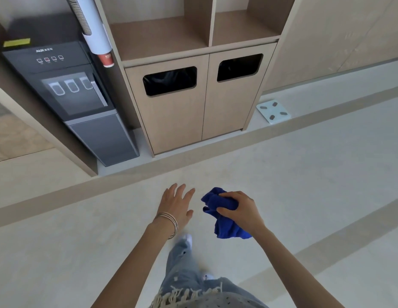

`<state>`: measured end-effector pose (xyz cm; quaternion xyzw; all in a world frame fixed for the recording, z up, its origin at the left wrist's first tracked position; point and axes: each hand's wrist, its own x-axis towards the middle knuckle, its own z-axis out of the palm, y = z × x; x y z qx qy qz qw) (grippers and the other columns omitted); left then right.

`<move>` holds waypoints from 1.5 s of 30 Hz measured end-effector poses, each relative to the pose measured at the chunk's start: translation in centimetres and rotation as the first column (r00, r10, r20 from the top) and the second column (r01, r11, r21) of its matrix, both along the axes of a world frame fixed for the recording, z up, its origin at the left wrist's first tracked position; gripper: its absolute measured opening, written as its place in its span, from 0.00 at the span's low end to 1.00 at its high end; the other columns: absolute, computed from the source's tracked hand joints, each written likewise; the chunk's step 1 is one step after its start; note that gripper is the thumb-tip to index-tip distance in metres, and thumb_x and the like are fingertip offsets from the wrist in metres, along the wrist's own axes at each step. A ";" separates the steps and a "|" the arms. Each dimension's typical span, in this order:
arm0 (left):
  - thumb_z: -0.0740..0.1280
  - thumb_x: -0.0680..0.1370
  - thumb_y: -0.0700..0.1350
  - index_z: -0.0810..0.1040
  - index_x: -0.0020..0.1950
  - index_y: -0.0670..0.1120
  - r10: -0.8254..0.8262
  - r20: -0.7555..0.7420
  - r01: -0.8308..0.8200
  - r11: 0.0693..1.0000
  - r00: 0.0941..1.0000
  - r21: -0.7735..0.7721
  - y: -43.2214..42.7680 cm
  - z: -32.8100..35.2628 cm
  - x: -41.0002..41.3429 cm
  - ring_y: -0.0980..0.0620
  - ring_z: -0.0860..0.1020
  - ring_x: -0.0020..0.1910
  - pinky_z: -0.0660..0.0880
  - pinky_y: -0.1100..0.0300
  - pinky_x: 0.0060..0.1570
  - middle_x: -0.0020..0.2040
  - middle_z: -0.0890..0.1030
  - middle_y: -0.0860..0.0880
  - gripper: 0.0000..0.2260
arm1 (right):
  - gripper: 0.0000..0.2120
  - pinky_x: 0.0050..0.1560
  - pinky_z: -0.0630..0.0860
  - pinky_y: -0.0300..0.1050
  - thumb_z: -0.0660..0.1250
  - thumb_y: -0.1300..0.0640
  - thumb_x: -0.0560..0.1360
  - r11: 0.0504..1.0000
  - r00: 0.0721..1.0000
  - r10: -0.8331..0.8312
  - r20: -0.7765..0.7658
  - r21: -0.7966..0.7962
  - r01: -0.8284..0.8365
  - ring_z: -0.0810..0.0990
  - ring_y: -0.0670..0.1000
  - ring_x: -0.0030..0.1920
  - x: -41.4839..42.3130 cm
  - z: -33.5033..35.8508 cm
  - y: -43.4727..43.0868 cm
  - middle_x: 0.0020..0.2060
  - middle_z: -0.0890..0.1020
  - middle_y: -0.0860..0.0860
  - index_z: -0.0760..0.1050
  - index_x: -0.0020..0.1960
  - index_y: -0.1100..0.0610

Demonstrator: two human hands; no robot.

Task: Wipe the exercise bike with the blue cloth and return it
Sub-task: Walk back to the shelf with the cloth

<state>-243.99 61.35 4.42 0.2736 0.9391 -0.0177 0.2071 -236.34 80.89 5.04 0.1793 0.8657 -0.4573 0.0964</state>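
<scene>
Behind, water dispenser [67, 96] marked AUX; right hand [241, 210] grips blue cloth [217, 202], left hand [174, 205] spread

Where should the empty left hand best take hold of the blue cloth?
Probably the bunched end of the blue cloth jutting out of the right hand, approached from the left: it is uncovered and faces the open left hand.

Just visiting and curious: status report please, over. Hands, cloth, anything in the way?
Right hand grips bunched blue cloth. Left hand open, empty. No exercise bike in view. Bin cabinet and water dispenser ahead, out of reach.
</scene>
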 end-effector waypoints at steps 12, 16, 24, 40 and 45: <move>0.57 0.80 0.53 0.49 0.76 0.52 -0.058 -0.064 0.062 0.997 0.996 0.056 3.2 0.8 -19.6 0.42 0.49 0.76 0.51 0.49 0.74 0.77 0.52 0.46 0.28 | 0.14 0.47 0.69 0.35 0.72 0.53 0.67 0.993 0.990 -0.111 -0.087 -0.053 0.107 0.77 0.44 0.48 -18.6 1.9 2.4 0.48 0.78 0.42 0.75 0.49 0.38; 0.59 0.79 0.52 0.51 0.76 0.52 -0.056 -0.104 0.066 0.993 0.993 0.095 4.1 1.1 -25.2 0.42 0.51 0.75 0.53 0.49 0.73 0.77 0.54 0.46 0.28 | 0.14 0.50 0.71 0.39 0.71 0.53 0.68 0.987 0.981 -0.156 -0.113 -0.067 0.149 0.77 0.45 0.50 -23.0 2.0 2.9 0.50 0.79 0.43 0.76 0.52 0.41; 0.60 0.78 0.52 0.52 0.75 0.52 -0.035 -0.077 0.041 0.996 0.996 0.084 6.1 -0.1 -31.8 0.42 0.52 0.75 0.55 0.49 0.73 0.76 0.56 0.47 0.28 | 0.16 0.50 0.69 0.39 0.72 0.53 0.68 0.991 0.989 -0.130 -0.075 -0.042 0.127 0.76 0.47 0.50 -29.9 0.8 5.3 0.51 0.78 0.46 0.77 0.54 0.44; 0.58 0.80 0.51 0.49 0.76 0.52 0.142 -0.095 -0.138 0.989 0.985 0.045 15.3 1.6 -47.1 0.43 0.49 0.76 0.51 0.50 0.74 0.77 0.53 0.47 0.27 | 0.17 0.50 0.68 0.37 0.72 0.53 0.68 0.990 0.985 0.139 -0.103 0.015 -0.138 0.75 0.47 0.50 -50.0 2.4 15.9 0.53 0.78 0.46 0.76 0.57 0.46; 0.57 0.80 0.52 0.48 0.76 0.51 0.167 -0.094 -0.166 0.986 0.981 0.019 16.4 1.7 -49.2 0.42 0.49 0.76 0.51 0.49 0.74 0.77 0.52 0.46 0.28 | 0.18 0.50 0.67 0.36 0.72 0.54 0.69 0.977 0.971 0.210 -0.111 0.048 -0.206 0.75 0.47 0.50 -54.2 2.6 17.5 0.53 0.77 0.47 0.76 0.58 0.49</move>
